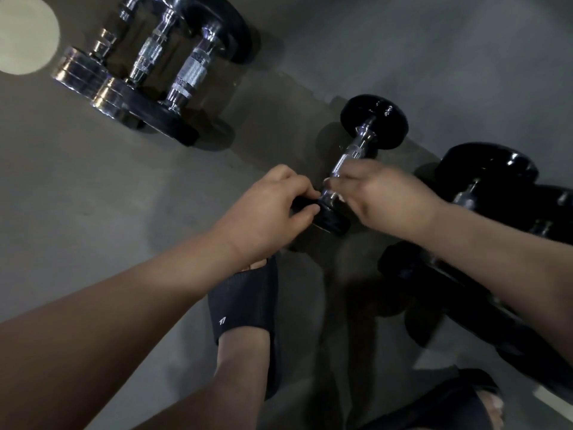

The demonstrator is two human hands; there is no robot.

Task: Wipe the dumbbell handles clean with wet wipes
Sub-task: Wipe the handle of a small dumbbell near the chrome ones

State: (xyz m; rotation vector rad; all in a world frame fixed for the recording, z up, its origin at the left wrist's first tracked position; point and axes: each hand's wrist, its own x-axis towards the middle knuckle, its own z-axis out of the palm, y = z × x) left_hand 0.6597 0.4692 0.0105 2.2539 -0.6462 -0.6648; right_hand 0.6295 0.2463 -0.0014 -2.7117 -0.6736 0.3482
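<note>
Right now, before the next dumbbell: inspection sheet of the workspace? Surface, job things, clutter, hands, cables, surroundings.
Surface: grey concrete floor, dull, in shadow.
Job's things: small black-plated dumbbell on the floor, its chrome knurled handle partly covered; white scrap at the right fingers, probably the wet wipe, blurred.
Clutter: three chrome-handled dumbbells side by side, far left; black dumbbells grouped at right.
Hands: left hand grips the near plate; right hand wraps the handle.
Cables: nothing seen.
Surroundings: black slide sandals on the person's feet; pale round patch top left, unidentifiable.
</note>
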